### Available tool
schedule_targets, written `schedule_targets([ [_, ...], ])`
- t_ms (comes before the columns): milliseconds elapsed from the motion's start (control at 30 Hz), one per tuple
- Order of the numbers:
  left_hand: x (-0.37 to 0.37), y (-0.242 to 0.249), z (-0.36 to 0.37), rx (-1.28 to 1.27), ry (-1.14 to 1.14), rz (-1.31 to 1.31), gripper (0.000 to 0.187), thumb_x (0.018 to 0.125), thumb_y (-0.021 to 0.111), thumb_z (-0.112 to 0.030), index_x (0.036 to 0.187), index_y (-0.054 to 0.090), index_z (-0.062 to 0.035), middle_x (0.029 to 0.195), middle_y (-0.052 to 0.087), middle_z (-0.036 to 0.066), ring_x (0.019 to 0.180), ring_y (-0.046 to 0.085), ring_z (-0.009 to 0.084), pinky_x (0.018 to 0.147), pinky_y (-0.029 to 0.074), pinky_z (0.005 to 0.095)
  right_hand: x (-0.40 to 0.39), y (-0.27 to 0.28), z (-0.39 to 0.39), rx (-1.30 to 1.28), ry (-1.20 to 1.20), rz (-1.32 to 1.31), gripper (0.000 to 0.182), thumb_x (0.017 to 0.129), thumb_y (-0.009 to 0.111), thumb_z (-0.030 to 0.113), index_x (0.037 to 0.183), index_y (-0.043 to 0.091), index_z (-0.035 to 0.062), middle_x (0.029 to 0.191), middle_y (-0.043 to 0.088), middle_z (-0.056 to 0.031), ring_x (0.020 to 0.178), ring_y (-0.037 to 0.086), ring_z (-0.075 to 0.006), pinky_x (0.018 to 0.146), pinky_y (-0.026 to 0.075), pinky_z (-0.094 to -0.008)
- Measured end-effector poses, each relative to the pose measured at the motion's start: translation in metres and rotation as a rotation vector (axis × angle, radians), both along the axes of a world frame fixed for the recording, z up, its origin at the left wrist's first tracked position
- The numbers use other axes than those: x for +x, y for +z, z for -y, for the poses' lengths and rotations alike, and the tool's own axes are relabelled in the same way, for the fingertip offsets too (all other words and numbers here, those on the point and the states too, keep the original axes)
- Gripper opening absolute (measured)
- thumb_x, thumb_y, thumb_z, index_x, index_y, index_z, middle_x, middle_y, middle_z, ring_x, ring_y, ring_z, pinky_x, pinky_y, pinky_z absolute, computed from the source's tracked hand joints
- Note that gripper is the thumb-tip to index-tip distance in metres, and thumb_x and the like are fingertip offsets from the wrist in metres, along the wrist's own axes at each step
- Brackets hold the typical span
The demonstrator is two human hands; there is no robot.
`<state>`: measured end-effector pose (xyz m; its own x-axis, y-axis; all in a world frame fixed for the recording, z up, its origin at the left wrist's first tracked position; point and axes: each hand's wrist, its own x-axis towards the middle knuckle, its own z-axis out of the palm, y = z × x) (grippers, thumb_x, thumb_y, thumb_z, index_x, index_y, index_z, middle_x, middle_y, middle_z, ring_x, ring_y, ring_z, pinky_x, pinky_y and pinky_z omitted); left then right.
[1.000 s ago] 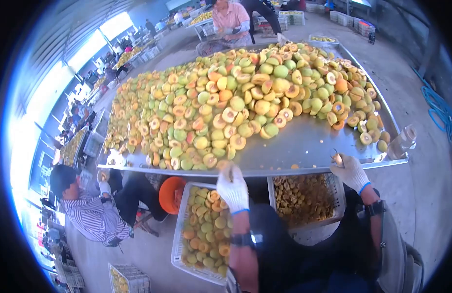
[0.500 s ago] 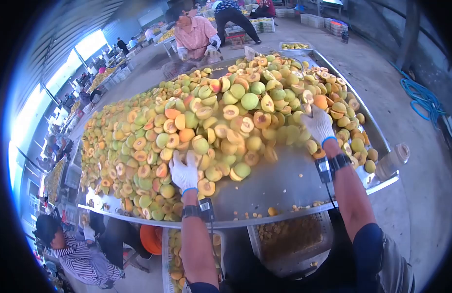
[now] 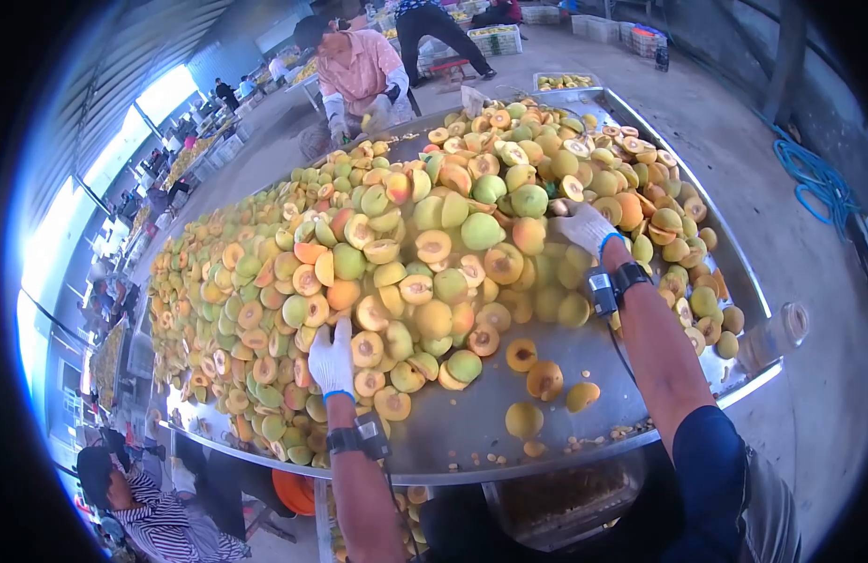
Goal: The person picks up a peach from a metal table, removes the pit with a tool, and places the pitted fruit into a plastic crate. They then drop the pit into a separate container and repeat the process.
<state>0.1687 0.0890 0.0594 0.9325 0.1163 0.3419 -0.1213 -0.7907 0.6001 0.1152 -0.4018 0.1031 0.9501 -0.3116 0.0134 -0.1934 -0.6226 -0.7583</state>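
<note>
A large heap of halved stone fruit [image 3: 434,246], yellow, green and orange like apricots or peaches, lies on a metal-topped table [image 3: 471,403]. Some cut faces show a pit or its hollow. My left hand [image 3: 332,361], in a white knit glove, rests against the heap's near side with its fingers spread. Farther back on the right, my gloved right hand [image 3: 582,228] reaches into the heap, fingers extended against the fruit; its fingertips are partly hidden. Several loose halves, among them one fruit half [image 3: 544,380], lie on bare metal between my hands.
Small bits [image 3: 495,459] lie along the near rim. Beneath are a crate of fruit [image 3: 417,514] and an orange bucket [image 3: 293,493]. A clear plastic container [image 3: 776,336] sits at the right corner. Co-workers are at the far side [image 3: 359,80] and lower left [image 3: 166,511].
Both hands have shifted slightly left in view, the right hand also a little nearer. Several fruit halves have tumbled onto the metal in front of me.
</note>
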Motion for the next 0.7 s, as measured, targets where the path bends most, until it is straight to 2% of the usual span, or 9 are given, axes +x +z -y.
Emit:
schedule_targets([
  [33, -0.002, 0.001, 0.002, -0.053, -0.010, -0.035, 0.050, 0.092, 0.067, -0.046, 0.107, 0.073, 0.0008, 0.103, 0.071, 0.029, 0.097, 0.067, 0.0455, 0.087, 0.051, 0.0486, 0.015, -0.022, 0.005, -0.061, -0.003, 0.022, 0.052, 0.091, 0.067, 0.034, 0.135, 0.065, 0.0058, 0.110, 0.075, -0.0193, 0.100, 0.071, -0.0295, 0.091, 0.054, -0.0405],
  [133, -0.020, 0.006, 0.020, -0.286, -0.051, 0.013, 0.047, 0.092, 0.068, -0.045, 0.108, 0.072, -0.0003, 0.104, 0.074, 0.025, 0.095, 0.069, 0.0424, 0.086, 0.051, 0.0492, 0.015, -0.026, -0.010, -0.004, 0.111, 0.083, 0.051, 0.092, 0.066, 0.032, 0.136, 0.064, 0.0057, 0.112, 0.075, -0.0195, 0.101, 0.072, -0.0315, 0.092, 0.054, -0.0403],
  [200, -0.028, 0.001, 0.026, -0.289, -0.066, -0.018, 0.048, 0.091, 0.070, -0.046, 0.110, 0.072, -0.0018, 0.104, 0.073, 0.023, 0.095, 0.069, 0.0404, 0.087, 0.052, 0.0490, -0.009, -0.007, -0.039, 0.028, 0.125, -0.006, 0.046, 0.094, 0.064, 0.027, 0.134, 0.065, 0.0049, 0.117, 0.074, -0.0201, 0.106, 0.071, -0.0364, 0.093, 0.054, -0.0419],
  [267, -0.039, 0.003, 0.040, -0.301, -0.076, -0.039, 0.049, 0.090, 0.071, -0.047, 0.111, 0.072, -0.0033, 0.105, 0.073, 0.021, 0.094, 0.069, 0.0385, 0.087, 0.052, 0.0488, 0.006, -0.054, -0.041, -0.240, 0.321, -0.003, 0.054, 0.093, 0.061, 0.032, 0.144, 0.060, 0.0119, 0.128, 0.070, -0.0229, 0.119, 0.067, -0.0370, 0.103, 0.050, -0.0428],
  [333, -0.064, 0.009, 0.062, 0.084, -0.019, -0.044, 0.052, 0.086, 0.074, -0.051, 0.114, 0.073, -0.0076, 0.111, 0.068, 0.022, 0.099, 0.066, 0.0394, 0.089, 0.053, 0.0501, -0.021, -0.030, -0.066, 0.030, 0.266, -0.031, 0.058, 0.094, 0.062, 0.037, 0.148, 0.057, 0.0162, 0.131, 0.069, -0.0221, 0.121, 0.066, -0.0376, 0.104, 0.050, -0.0439],
  [400, -0.078, -0.004, 0.080, 0.240, 0.012, 0.017, 0.052, 0.082, 0.076, -0.052, 0.115, 0.073, -0.0111, 0.120, 0.061, 0.023, 0.110, 0.060, 0.0436, 0.092, 0.053, 0.0530, -0.017, -0.055, -0.073, -0.046, 0.274, 0.054, 0.054, 0.099, 0.057, 0.032, 0.150, 0.052, 0.0159, 0.126, 0.070, -0.0222, 0.111, 0.068, -0.0395, 0.096, 0.052, -0.0449],
  [467, -0.099, -0.013, 0.101, 0.155, 0.012, 0.000, 0.052, 0.080, 0.079, -0.046, 0.121, 0.073, -0.0137, 0.134, 0.052, 0.027, 0.121, 0.051, 0.0487, 0.095, 0.051, 0.0549, -0.029, -0.041, -0.085, -0.150, 0.316, -0.063, 0.057, 0.095, 0.060, 0.036, 0.150, 0.054, 0.0194, 0.129, 0.069, -0.0227, 0.120, 0.064, -0.0420, 0.103, 0.050, -0.0468],
  [533, -0.114, -0.021, 0.114, 0.123, 0.056, 0.051, 0.056, 0.080, 0.080, -0.044, 0.126, 0.072, -0.0138, 0.139, 0.048, 0.027, 0.121, 0.053, 0.0487, 0.094, 0.052, 0.0545, -0.047, -0.034, -0.093, -0.175, 0.319, -0.050, 0.053, 0.098, 0.058, 0.035, 0.149, 0.055, 0.0193, 0.127, 0.069, -0.0231, 0.118, 0.065, -0.0431, 0.101, 0.051, -0.0481],
  [700, -0.141, -0.034, 0.120, 0.047, 0.011, 0.052, 0.057, 0.082, 0.079, -0.042, 0.130, 0.070, -0.0121, 0.127, 0.059, 0.025, 0.115, 0.058, 0.0479, 0.092, 0.053, 0.0545, -0.088, -0.035, -0.104, -0.148, 0.293, -0.069, 0.051, 0.098, 0.059, 0.033, 0.146, 0.056, 0.0149, 0.125, 0.069, -0.0245, 0.117, 0.065, -0.0439, 0.100, 0.051, -0.0500],
])
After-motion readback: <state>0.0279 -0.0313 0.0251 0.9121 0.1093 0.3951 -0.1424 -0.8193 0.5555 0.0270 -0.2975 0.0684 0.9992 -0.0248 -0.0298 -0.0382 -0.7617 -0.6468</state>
